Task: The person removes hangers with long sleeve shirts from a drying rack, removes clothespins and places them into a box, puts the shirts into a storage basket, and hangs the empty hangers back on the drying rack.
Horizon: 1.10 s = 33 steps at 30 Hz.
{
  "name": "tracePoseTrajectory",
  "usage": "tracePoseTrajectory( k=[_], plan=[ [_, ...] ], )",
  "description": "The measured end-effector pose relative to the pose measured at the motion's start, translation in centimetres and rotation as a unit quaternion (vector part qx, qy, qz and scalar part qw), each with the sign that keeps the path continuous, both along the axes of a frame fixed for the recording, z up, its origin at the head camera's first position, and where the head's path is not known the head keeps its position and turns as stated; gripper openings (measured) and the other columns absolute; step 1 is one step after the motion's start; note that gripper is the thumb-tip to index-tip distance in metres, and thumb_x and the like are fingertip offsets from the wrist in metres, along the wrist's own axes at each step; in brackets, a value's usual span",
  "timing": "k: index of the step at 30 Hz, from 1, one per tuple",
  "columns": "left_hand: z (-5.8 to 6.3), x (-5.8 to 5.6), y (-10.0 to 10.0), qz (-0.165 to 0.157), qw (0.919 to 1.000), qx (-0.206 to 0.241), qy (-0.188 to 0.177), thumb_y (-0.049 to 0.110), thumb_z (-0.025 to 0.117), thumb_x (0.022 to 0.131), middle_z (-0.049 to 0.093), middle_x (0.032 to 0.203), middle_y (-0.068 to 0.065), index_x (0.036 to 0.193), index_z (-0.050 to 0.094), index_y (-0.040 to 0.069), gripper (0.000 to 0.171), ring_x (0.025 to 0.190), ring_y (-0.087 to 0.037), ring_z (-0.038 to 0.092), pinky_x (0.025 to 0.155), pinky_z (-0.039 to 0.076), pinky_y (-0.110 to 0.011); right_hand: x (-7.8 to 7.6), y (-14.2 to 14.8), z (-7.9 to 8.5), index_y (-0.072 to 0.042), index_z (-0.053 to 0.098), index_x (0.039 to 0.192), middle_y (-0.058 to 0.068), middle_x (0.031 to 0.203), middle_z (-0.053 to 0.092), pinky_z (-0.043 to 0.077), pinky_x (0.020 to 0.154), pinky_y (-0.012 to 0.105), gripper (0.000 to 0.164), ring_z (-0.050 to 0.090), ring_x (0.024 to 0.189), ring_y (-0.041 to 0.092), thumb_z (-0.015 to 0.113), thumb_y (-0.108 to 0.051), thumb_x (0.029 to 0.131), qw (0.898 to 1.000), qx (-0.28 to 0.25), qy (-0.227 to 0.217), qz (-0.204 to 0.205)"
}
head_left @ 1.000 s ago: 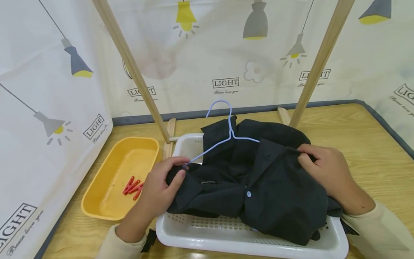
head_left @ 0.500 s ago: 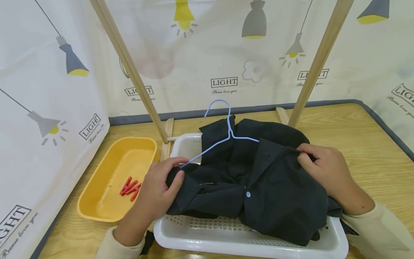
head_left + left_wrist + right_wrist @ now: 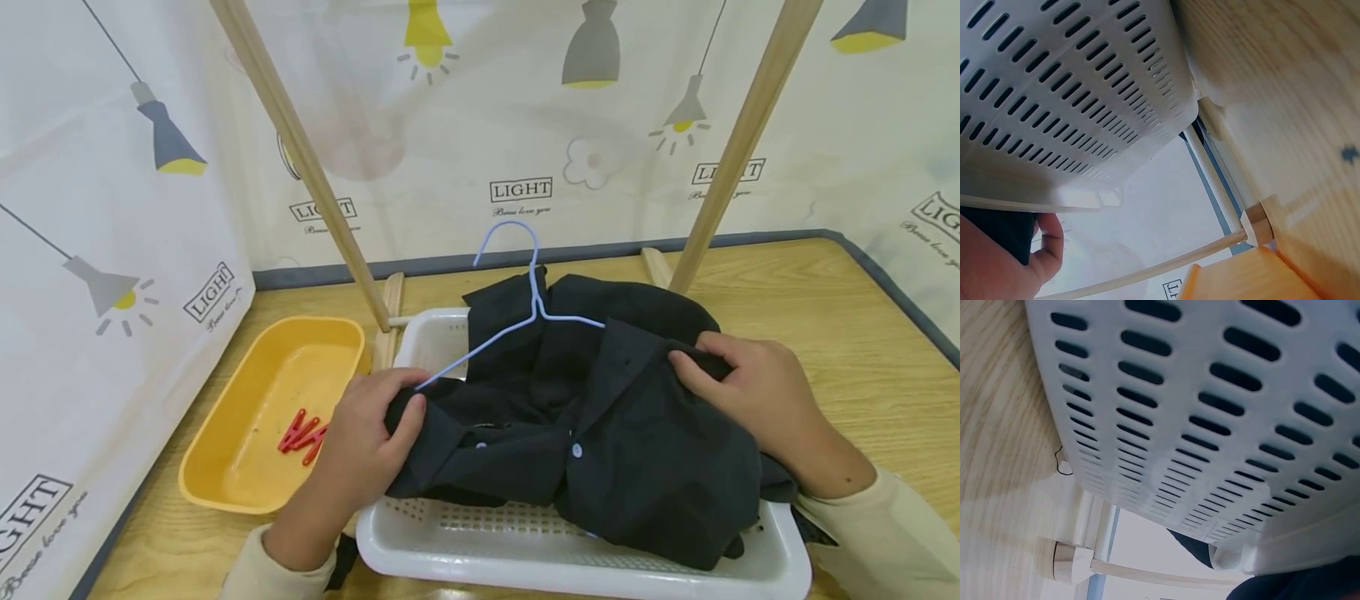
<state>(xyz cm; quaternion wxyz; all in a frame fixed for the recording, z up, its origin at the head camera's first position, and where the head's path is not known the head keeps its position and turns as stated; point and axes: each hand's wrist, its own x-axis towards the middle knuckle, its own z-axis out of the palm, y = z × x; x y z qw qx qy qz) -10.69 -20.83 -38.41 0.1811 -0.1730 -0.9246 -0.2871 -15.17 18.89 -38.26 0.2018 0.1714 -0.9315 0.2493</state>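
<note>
A black collared shirt [image 3: 660, 458] with pale buttons lies bunched over a white slotted basket [image 3: 465, 554]. Inside its neck is a light-blue hanger [image 3: 483, 342], hook pointing up, with its right arm running under the cloth. My left hand [image 3: 367, 437] grips the shirt's left shoulder at the hanger's left end; in the left wrist view, fingers [image 3: 1052, 240] curl round dark cloth beside the basket. On the other side, my right hand [image 3: 765, 396] pinches the shirt's right part between thumb and fingers. The right wrist view has only basket wall and dark cloth [image 3: 1304, 582], with that hand hidden.
Left of the basket stands a yellow basin [image 3: 225, 442] holding several red clothespins [image 3: 300, 433]. Two wooden posts, a left post [image 3: 300, 158] and a right post [image 3: 742, 154], rise behind the basket. A patterned curtain [image 3: 450, 150] lines the table's back edge.
My right thumb has shifted left over the cloth. The hanger's hook stands slightly higher, and another button shows on the shirt's left front. My left hand has barely moved.
</note>
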Motion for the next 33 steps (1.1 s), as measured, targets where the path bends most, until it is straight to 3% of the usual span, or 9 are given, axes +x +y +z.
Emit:
tracePoseTrajectory(
  k=[15, 21, 33],
  plan=[
    [-0.29, 0.22, 0.04, 0.031, 0.9994, 0.013, 0.0, 0.022, 0.062, 0.095, 0.07, 0.099, 0.001, 0.1, 0.067, 0.013, 0.011, 0.096, -0.018, 0.062, 0.091, 0.048, -0.04, 0.08, -0.27, -0.12, -0.02, 0.048, 0.064, -0.011, 0.052, 0.03, 0.028, 0.051, 0.024, 0.038, 0.034, 0.047, 0.0, 0.072, -0.027, 0.092, 1.0, -0.006, 0.0, 0.007],
    [-0.33, 0.23, 0.08, 0.03, 0.9992, 0.028, -0.002, 0.021, 0.062, 0.094, 0.067, 0.098, 0.002, 0.1, 0.066, 0.014, 0.01, 0.095, -0.016, 0.06, 0.09, 0.048, -0.041, 0.07, -0.16, -0.28, -0.02, 0.042, 0.062, -0.011, 0.053, 0.026, 0.024, 0.049, 0.022, 0.043, 0.029, 0.047, 0.0, 0.072, -0.027, 0.092, 1.0, -0.008, 0.024, 0.012],
    [-0.24, 0.16, 0.03, 0.038, 0.9968, 0.068, -0.015, 0.017, 0.062, 0.094, 0.068, 0.1, -0.003, 0.105, 0.063, 0.011, 0.012, 0.093, -0.019, 0.058, 0.088, 0.05, -0.042, 0.12, -0.06, -0.32, -0.02, 0.046, 0.064, -0.012, 0.053, 0.028, 0.025, 0.048, 0.02, 0.039, 0.03, 0.048, -0.002, 0.07, -0.027, 0.094, 0.998, -0.038, 0.04, 0.013]
  ],
)
